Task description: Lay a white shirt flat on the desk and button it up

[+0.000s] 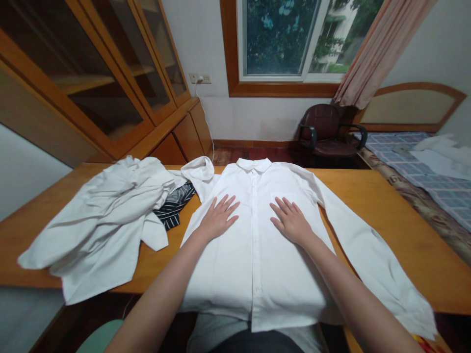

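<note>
A white button-up shirt (241, 264) lies front side up on the wooden table (412, 245), its collar at the far edge and its hem hanging over the near one. My left hand (220, 218) rests flat on the chest with fingers spread. On the other side of the button strip, my right hand (290, 220) lies flat too, fingers apart. The sleeve on the right stretches out toward the near right corner. On the left, the other sleeve is bent up toward the far edge, and its cuff lies near the clothes pile.
A heap of crumpled white clothes (106, 215) covers the table's left part, with a black-and-white striped cloth (174, 206) beside it. Beyond are a glass-door cabinet (110, 73), a brown armchair (326, 130) and a bed (423, 157). A pale green stool (99, 338) stands below, left.
</note>
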A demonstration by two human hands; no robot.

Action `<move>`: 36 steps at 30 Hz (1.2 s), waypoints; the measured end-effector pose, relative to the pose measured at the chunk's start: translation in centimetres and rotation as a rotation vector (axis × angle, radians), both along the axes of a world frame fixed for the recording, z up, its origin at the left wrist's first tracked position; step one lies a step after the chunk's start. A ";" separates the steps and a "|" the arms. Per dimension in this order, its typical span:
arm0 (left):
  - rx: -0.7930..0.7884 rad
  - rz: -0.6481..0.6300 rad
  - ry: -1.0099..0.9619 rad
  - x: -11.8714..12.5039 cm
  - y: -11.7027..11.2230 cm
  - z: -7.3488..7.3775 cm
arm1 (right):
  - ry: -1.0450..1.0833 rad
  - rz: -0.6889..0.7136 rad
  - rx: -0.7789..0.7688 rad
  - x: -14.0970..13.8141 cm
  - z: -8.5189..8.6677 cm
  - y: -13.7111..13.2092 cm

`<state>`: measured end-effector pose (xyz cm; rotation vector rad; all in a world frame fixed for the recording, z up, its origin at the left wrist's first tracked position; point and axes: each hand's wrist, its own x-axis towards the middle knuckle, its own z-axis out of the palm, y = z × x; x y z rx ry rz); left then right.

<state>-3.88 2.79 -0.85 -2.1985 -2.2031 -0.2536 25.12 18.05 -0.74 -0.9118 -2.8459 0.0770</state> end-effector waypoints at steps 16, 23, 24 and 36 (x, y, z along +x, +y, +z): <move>0.100 0.033 -0.055 0.8 0.8 0.7 | 0.252 -0.014 0.053 -1.6 0.3 -0.1; 0.076 -0.075 -0.042 5.2 -4.7 0.1 | 0.214 0.116 -0.032 0.9 0.2 -6.3; 0.072 -0.073 -0.026 5.4 -4.9 0.1 | 0.206 0.112 -0.033 0.9 0.2 -6.5; 0.049 -0.041 -0.026 3.8 -1.8 0.3 | 0.233 0.053 -0.089 -1.6 1.3 -3.8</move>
